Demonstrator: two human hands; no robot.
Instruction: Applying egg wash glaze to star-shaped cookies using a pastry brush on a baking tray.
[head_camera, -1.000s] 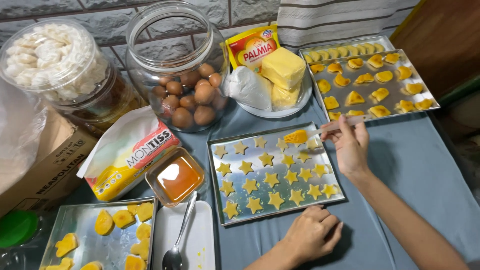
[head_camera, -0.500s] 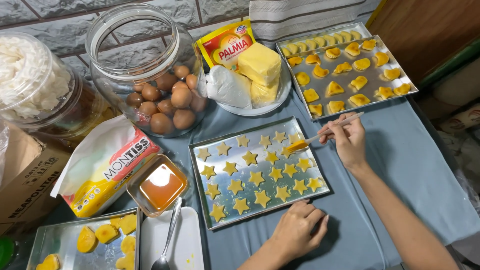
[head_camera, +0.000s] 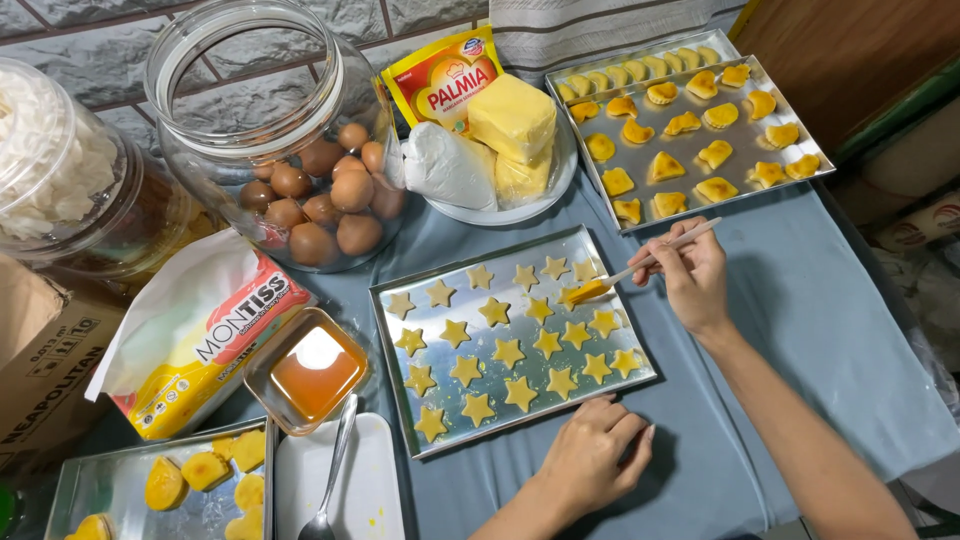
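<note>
My right hand (head_camera: 690, 275) pinches a thin brush (head_camera: 640, 268) whose orange-coated tip rests on a star-shaped cookie (head_camera: 577, 295) near the far right of a metal baking tray (head_camera: 392, 345). Several pale yellow star cookies cover that tray in rows. My left hand (head_camera: 592, 458) lies on the blue cloth at the tray's near edge, fingers curled against its rim, holding nothing. A small square glass dish of orange egg wash (head_camera: 311, 370) sits left of the tray.
A second tray of glazed cookies (head_camera: 690, 120) lies at the back right. A glass jar of brown eggs (head_camera: 300, 190), a plate with butter blocks (head_camera: 500, 150), a tissue pack (head_camera: 200, 340), a white dish with a spoon (head_camera: 335, 470) and another cookie tray (head_camera: 180, 485) crowd the left.
The brush tip has dropped from a star in the back row to one a little lower. The camera view shifted, so everything sits more to the left.
</note>
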